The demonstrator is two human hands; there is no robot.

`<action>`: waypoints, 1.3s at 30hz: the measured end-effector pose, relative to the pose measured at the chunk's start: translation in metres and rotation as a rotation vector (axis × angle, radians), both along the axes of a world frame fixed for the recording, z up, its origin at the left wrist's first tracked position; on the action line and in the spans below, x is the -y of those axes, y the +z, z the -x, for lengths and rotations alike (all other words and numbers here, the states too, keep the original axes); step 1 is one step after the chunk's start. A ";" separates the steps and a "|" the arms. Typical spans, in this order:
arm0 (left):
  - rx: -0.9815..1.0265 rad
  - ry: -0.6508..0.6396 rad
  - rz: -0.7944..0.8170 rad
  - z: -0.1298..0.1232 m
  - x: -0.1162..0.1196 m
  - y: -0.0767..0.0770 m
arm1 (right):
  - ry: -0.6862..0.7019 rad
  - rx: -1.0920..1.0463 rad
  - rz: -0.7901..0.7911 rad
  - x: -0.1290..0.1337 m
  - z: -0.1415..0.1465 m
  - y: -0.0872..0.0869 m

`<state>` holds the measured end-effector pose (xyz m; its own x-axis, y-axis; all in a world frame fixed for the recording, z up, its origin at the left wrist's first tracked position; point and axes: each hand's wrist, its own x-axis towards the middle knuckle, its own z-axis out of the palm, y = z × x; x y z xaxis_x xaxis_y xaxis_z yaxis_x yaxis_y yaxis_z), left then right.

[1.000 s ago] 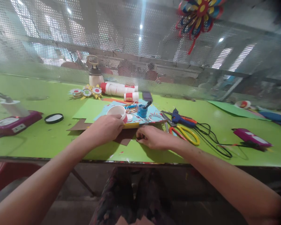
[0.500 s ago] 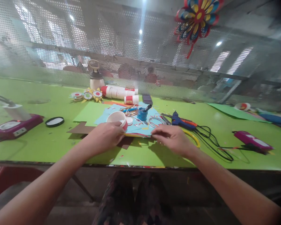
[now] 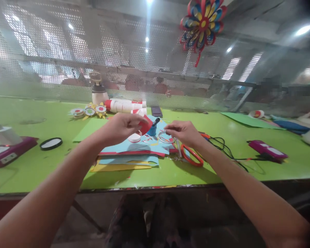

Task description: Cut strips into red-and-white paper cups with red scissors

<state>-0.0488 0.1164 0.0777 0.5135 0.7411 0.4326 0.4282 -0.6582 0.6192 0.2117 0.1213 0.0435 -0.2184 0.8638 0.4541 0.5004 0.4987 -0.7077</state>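
My left hand (image 3: pixel 122 128) is closed over the paper stack on a red and white paper cup (image 3: pixel 146 125), its red side showing past my fingertips and the rest hidden. To the right, my right hand (image 3: pixel 183 132) has thumb and fingers pinched together; whatever may be between them is hidden. Just under those fingertips is a thin clear ring (image 3: pixel 166 137). Scissors with orange handles (image 3: pixel 192 155) lie below my right hand. Between the hands stands a small blue pot (image 3: pixel 152 130) with a dark marker in it. A white round lid (image 3: pixel 134 138) rests on light blue paper (image 3: pixel 129 147).
Blue and yellow sheets (image 3: pixel 124 167) lie near the front edge. Stacked paper cups (image 3: pixel 125 105), sun-shaped paper flowers (image 3: pixel 89 111) and a spray bottle (image 3: pixel 99 93) stand behind. Purple power strips (image 3: pixel 267 150) flank the workspace, with black cables (image 3: pixel 222 146) at right. A black-rimmed disc (image 3: pixel 51 143) lies left.
My left hand has lifted and tilted the cup, turning its red side into view. My right hand has left the paper edge and risen to the ring. The view has shifted right.
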 end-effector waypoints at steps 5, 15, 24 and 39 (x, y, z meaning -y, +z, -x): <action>0.375 -0.146 0.361 -0.028 -0.022 0.008 | 0.036 -0.154 -0.020 0.001 0.008 0.027; 0.552 -0.163 0.666 -0.031 -0.023 -0.024 | 0.101 -0.368 0.054 0.012 0.030 0.012; 0.606 -0.106 0.791 -0.047 -0.015 -0.028 | 0.048 -0.426 0.194 0.016 0.033 -0.004; 0.743 -0.006 0.763 -0.058 -0.007 -0.035 | -0.016 -0.198 -0.070 0.019 0.038 -0.012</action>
<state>0.0096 0.1238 0.0424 0.3159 0.9468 0.0611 -0.2285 0.0134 0.9735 0.1735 0.1023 0.0311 -0.1055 0.8310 0.5462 0.3630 0.5436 -0.7568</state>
